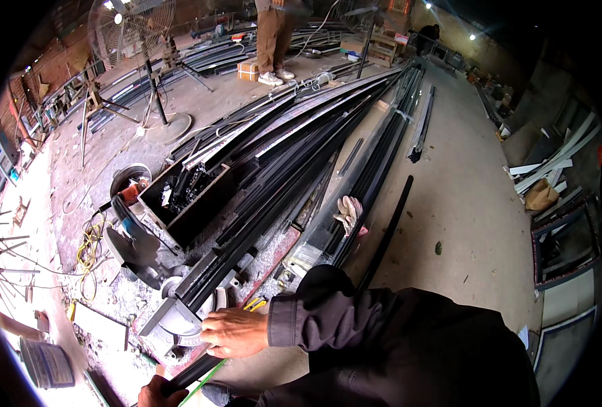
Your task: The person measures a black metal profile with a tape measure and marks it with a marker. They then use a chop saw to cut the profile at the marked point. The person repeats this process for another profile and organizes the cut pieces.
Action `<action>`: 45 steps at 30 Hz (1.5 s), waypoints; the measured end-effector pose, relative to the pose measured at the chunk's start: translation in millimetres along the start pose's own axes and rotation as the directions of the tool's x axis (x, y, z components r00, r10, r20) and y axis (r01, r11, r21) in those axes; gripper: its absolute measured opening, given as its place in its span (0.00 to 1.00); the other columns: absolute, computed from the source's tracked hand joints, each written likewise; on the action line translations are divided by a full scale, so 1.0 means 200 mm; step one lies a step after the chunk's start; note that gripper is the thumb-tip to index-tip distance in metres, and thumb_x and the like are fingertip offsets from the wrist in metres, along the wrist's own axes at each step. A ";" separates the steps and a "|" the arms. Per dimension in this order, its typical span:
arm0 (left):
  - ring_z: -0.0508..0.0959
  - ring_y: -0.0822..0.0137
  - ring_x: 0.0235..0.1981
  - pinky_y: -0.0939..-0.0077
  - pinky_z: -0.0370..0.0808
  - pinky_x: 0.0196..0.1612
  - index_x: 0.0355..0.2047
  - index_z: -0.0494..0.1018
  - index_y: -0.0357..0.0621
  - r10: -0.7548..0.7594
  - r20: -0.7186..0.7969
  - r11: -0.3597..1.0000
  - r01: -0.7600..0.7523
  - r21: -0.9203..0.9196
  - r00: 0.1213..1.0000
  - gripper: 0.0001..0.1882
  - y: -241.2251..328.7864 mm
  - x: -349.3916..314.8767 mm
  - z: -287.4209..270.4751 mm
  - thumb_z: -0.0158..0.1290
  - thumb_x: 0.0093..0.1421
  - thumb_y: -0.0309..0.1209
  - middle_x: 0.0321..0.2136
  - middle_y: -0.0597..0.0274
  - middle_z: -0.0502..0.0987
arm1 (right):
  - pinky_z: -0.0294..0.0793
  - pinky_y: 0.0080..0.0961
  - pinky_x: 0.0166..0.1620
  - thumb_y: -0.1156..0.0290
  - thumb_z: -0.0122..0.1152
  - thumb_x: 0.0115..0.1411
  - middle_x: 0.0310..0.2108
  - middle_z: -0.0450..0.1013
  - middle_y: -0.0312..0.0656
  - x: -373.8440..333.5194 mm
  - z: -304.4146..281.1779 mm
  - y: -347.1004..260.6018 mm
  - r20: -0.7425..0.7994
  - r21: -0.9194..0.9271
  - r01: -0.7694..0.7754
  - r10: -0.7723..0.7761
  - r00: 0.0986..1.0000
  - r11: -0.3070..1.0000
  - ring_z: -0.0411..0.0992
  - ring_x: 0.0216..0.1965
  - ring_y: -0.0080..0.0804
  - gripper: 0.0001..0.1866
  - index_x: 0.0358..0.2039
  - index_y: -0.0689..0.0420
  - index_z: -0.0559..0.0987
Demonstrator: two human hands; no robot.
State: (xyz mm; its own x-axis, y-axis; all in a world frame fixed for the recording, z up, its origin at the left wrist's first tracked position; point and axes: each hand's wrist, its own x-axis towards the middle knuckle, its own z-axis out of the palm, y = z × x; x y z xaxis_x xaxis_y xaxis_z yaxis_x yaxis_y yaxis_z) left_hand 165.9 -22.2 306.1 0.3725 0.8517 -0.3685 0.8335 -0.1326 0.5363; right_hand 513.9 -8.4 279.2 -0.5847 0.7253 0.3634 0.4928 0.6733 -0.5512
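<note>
grips a dark bar (194,372) at the lower edge with the left hand (153,393) — closed about it, thumb over the top, partly cut off by the frame. places the right hand (236,332) palm down near the bar's upper end, fingers bent; cannot tell whether clamped on the bar or merely lying over it. runs, just beside the bar, to a green strip (203,384), and just above to the round metal base (180,325) of an apparent disc saw (133,252). looks, to judge by the pose, like positioning the bar at the saw; seems to call next for a firm, level hold — fingers well off the disc. extends outward to an open box (202,197), fanned dark profiles (294,166) and a pale glove (349,214).
</note>
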 end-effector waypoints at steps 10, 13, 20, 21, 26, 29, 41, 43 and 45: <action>0.79 0.63 0.29 0.65 0.77 0.35 0.35 0.76 0.37 -0.004 -0.049 1.000 0.003 -0.022 0.999 0.19 -0.10 -0.02 0.06 0.71 0.52 0.35 0.27 0.54 0.81 | 0.74 0.50 0.30 0.53 0.66 0.55 0.22 0.74 0.54 -0.03 0.10 0.00 0.190 0.008 0.062 -0.062 0.980 0.998 0.76 0.26 0.57 0.25 0.33 0.66 0.73; 0.81 0.63 0.30 0.66 0.78 0.35 0.36 0.76 0.37 0.022 -0.045 1.000 -0.022 0.007 0.999 0.19 -0.04 -0.01 0.05 0.71 0.52 0.35 0.28 0.54 0.82 | 0.72 0.46 0.34 0.54 0.65 0.56 0.26 0.71 0.50 -0.06 0.07 0.00 0.356 -0.059 0.004 0.017 0.934 0.998 0.74 0.31 0.51 0.24 0.39 0.63 0.70; 0.82 0.60 0.31 0.64 0.78 0.35 0.36 0.75 0.37 -0.010 -0.024 0.996 0.012 0.085 1.000 0.20 0.05 -0.02 0.04 0.71 0.52 0.37 0.29 0.53 0.82 | 0.71 0.46 0.29 0.41 0.60 0.59 0.20 0.73 0.52 -0.13 0.17 0.04 0.145 -0.093 0.114 -0.100 0.984 0.989 0.74 0.22 0.53 0.33 0.37 0.66 0.73; 0.82 0.60 0.31 0.64 0.78 0.36 0.36 0.75 0.37 -0.013 -0.023 0.995 0.015 0.101 1.000 0.20 0.04 -0.03 0.04 0.71 0.52 0.37 0.29 0.52 0.82 | 0.71 0.46 0.29 0.41 0.60 0.59 0.20 0.72 0.52 -0.13 0.16 0.03 0.188 -0.091 0.092 -0.074 0.979 0.992 0.74 0.23 0.53 0.33 0.38 0.66 0.73; 0.80 0.61 0.28 0.64 0.77 0.34 0.35 0.75 0.37 0.044 -0.025 0.998 -0.042 0.056 0.999 0.20 -0.01 -0.02 0.06 0.71 0.52 0.36 0.26 0.53 0.81 | 0.71 0.46 0.35 0.48 0.63 0.58 0.27 0.75 0.52 -0.12 0.08 -0.04 0.310 -0.097 0.009 0.021 0.951 0.995 0.75 0.30 0.51 0.31 0.42 0.68 0.72; 0.80 0.61 0.28 0.65 0.77 0.34 0.34 0.75 0.36 -0.001 -0.009 0.999 0.002 0.042 1.000 0.20 -0.01 -0.02 0.06 0.71 0.52 0.36 0.26 0.54 0.81 | 0.71 0.47 0.35 0.49 0.64 0.57 0.27 0.75 0.52 -0.12 0.09 -0.04 0.322 -0.125 0.027 0.015 0.947 0.992 0.75 0.30 0.51 0.31 0.42 0.69 0.72; 0.84 0.64 0.29 0.69 0.81 0.38 0.32 0.78 0.37 -0.085 -0.041 0.995 0.086 0.041 0.996 0.30 0.09 -0.04 0.02 0.77 0.36 0.45 0.26 0.55 0.83 | 0.72 0.47 0.31 0.55 0.69 0.50 0.22 0.74 0.51 -0.11 0.09 -0.05 0.250 -0.108 0.064 -0.035 0.968 0.992 0.75 0.25 0.52 0.27 0.37 0.66 0.71; 0.84 0.64 0.29 0.68 0.81 0.38 0.32 0.78 0.37 -0.086 -0.041 0.995 0.088 0.045 0.995 0.29 0.08 -0.05 0.02 0.77 0.36 0.45 0.26 0.56 0.83 | 0.72 0.48 0.32 0.56 0.70 0.50 0.23 0.74 0.51 -0.10 0.09 -0.06 0.270 -0.100 0.043 -0.014 0.963 0.994 0.75 0.26 0.52 0.27 0.37 0.66 0.71; 0.84 0.64 0.29 0.68 0.80 0.37 0.31 0.78 0.37 -0.091 -0.039 0.994 0.093 0.056 0.995 0.29 0.08 -0.04 0.02 0.77 0.36 0.44 0.26 0.56 0.83 | 0.72 0.48 0.33 0.56 0.70 0.49 0.23 0.74 0.51 -0.10 0.09 -0.06 0.313 -0.094 -0.007 0.037 0.949 0.995 0.76 0.27 0.52 0.27 0.37 0.66 0.71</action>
State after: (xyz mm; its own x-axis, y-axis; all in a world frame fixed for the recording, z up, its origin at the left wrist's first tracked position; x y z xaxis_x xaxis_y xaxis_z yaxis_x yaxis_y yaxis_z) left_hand 177.3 -34.1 313.8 0.2786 0.8796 -0.3856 0.8863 -0.0808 0.4560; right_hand 507.3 -34.1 264.9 -0.7385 0.6683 0.0899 0.5557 0.6786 -0.4803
